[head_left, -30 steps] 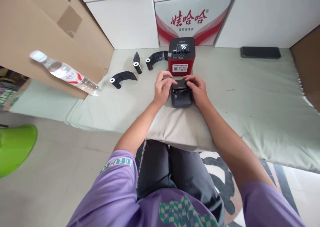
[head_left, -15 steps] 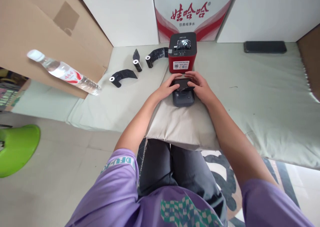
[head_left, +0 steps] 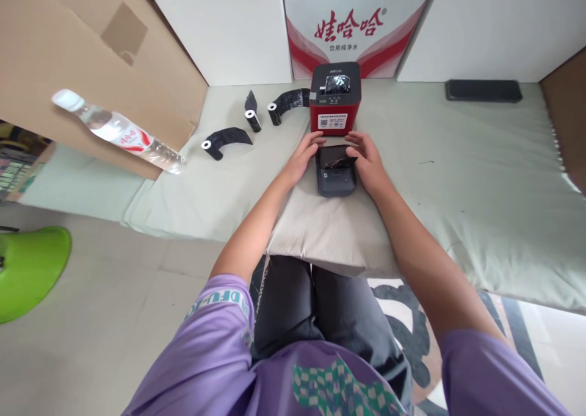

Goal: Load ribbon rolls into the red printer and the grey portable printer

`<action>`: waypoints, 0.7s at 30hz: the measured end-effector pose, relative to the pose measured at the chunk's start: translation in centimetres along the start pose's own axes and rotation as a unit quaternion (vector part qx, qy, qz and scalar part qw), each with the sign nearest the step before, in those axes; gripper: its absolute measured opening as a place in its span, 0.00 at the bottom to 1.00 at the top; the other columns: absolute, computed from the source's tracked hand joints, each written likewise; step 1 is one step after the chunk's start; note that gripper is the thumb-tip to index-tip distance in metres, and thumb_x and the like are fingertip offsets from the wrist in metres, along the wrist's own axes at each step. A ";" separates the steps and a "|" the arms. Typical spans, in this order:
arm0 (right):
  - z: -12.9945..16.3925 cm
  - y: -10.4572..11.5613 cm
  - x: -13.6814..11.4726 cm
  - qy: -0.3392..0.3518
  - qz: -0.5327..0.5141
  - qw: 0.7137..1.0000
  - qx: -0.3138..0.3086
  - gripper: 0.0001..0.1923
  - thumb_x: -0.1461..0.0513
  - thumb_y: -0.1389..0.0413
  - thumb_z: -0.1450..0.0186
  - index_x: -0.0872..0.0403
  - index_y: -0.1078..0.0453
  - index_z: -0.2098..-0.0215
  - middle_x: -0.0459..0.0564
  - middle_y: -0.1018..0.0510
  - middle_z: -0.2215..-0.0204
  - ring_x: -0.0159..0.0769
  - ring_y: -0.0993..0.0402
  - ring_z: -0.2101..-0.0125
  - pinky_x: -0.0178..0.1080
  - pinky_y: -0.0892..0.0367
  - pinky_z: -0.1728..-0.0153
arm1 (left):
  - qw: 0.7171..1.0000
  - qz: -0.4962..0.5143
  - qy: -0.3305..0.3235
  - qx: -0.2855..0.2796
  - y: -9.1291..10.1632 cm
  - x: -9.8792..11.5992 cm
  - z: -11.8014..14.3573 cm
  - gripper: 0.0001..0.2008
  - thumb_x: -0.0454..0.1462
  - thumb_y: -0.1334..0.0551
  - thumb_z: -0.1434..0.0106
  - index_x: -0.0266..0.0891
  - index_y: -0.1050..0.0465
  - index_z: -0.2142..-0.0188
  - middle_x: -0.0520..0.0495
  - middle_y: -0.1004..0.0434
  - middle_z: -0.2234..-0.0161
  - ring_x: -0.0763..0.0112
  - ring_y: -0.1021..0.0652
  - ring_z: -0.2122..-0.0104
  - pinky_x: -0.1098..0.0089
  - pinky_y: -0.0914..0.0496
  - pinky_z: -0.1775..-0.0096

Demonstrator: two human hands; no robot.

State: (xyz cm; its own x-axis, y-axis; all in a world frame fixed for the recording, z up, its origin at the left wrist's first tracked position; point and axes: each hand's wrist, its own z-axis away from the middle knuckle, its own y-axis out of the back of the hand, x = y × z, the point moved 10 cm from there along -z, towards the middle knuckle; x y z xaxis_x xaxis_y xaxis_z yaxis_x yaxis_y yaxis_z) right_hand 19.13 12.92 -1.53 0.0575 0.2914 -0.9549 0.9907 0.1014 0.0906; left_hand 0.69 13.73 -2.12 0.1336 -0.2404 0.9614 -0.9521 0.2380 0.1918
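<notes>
the left hand (head_left: 303, 158) rests against the left side of a small dark grey printer (head_left: 336, 171), fingers laid loosely along its edge; the grip is slack, touching rather than clasping. the right hand (head_left: 368, 161) sits on the printer's right side, fingers curled over the far corner by the raised lid, and whether they pinch the lid or only lie on it cannot be made out. the printer lies on a beige cushion (head_left: 329, 233) that overhangs the near edge of a pale green mattress (head_left: 467, 178), just above the person's lap.

just beyond the printer, almost touching the fingertips, stands a red printer (head_left: 335, 99) with a dark roll in its top. to its left lie three black rolls (head_left: 249, 120), each partly unwound, well apart from the hands. a water bottle (head_left: 116, 132) lies farther left against a tilted cardboard sheet (head_left: 68, 56), whose top is cut off by the frame. a black flat object (head_left: 483, 90), too dim to identify, lies at the far right by the wall. the mattress to the right of the cushion is open. white boxes (head_left: 357, 25) close off the back.
</notes>
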 end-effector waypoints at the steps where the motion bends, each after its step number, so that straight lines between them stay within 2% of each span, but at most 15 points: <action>1: 0.0 0.1 0.0 -0.003 0.003 1.000 0.005 0.33 0.37 0.38 0.37 0.45 0.30 0.42 0.55 0.22 0.38 0.49 0.28 0.34 0.57 0.34 0.30 | 1.000 -0.020 0.002 0.016 0.5 0.4 0.2 0.20 0.42 0.45 0.27 0.41 0.33 0.39 0.39 0.22 0.39 0.60 0.23 0.37 0.58 0.32 0.35; 4: -0.1 0.3 0.0 -0.009 0.009 1.000 0.010 0.33 0.37 0.39 0.38 0.45 0.30 0.43 0.54 0.22 0.39 0.49 0.28 0.34 0.57 0.35 0.29 | 0.988 -0.144 -0.010 0.060 2.0 2.3 1.3 0.14 0.34 0.45 0.31 0.40 0.26 0.50 0.41 0.17 0.49 0.63 0.19 0.47 0.61 0.28 0.41; 7: 0.0 0.3 -0.2 -0.010 0.005 1.000 0.007 0.34 0.38 0.38 0.38 0.45 0.31 0.42 0.55 0.21 0.39 0.49 0.28 0.34 0.57 0.36 0.29 | 0.942 -0.319 -0.035 0.094 2.7 4.5 3.0 0.09 0.31 0.43 0.36 0.41 0.24 0.63 0.45 0.17 0.60 0.63 0.19 0.58 0.61 0.28 0.47; 9: 0.3 0.2 -0.4 -0.012 0.009 1.000 0.004 0.33 0.39 0.39 0.37 0.45 0.33 0.40 0.55 0.22 0.39 0.49 0.28 0.34 0.58 0.36 0.28 | 0.917 -0.382 -0.037 0.109 2.8 5.4 4.2 0.09 0.31 0.42 0.37 0.41 0.23 0.66 0.46 0.17 0.64 0.64 0.20 0.63 0.61 0.28 0.51; 11: 0.5 0.1 -0.6 -0.015 0.015 1.000 0.002 0.32 0.40 0.40 0.36 0.45 0.34 0.39 0.56 0.22 0.38 0.48 0.28 0.34 0.59 0.37 0.28 | 0.914 -0.393 -0.018 0.103 2.5 5.4 5.1 0.10 0.32 0.42 0.35 0.41 0.21 0.65 0.46 0.16 0.64 0.64 0.20 0.64 0.62 0.28 0.55; 15: 0.7 -0.6 -1.0 -0.019 0.031 0.999 -0.005 0.31 0.44 0.42 0.35 0.47 0.36 0.38 0.57 0.23 0.37 0.48 0.27 0.35 0.57 0.36 0.29 | 0.923 -0.383 0.012 0.033 0.5 4.5 6.1 0.11 0.33 0.42 0.33 0.40 0.20 0.61 0.44 0.15 0.58 0.63 0.19 0.60 0.64 0.28 0.53; 17: 0.7 -0.8 -1.4 -0.025 0.054 0.998 -0.007 0.30 0.46 0.43 0.34 0.46 0.37 0.37 0.57 0.24 0.36 0.48 0.28 0.34 0.57 0.35 0.29 | 0.924 -0.381 0.016 0.019 -0.2 4.4 6.2 0.10 0.34 0.43 0.31 0.39 0.21 0.60 0.43 0.16 0.58 0.63 0.20 0.60 0.64 0.28 0.54; 21: 1.8 0.8 -2.5 -0.072 0.140 0.987 0.028 0.32 0.55 0.44 0.35 0.48 0.39 0.33 0.61 0.28 0.33 0.53 0.24 0.38 0.64 0.35 0.31 | 0.926 -0.375 0.029 0.020 -0.6 4.0 5.9 0.08 0.35 0.45 0.28 0.40 0.26 0.60 0.43 0.18 0.59 0.63 0.21 0.59 0.64 0.28 0.54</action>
State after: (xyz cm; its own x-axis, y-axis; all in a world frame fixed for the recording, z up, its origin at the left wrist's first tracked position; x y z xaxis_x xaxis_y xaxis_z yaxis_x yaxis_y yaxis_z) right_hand 20.02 10.55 0.38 0.3438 0.1622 -0.9249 0.9382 -0.0172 0.3457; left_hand 0.19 7.08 0.46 0.7749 -0.2727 0.5702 -0.5951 -0.0106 0.8036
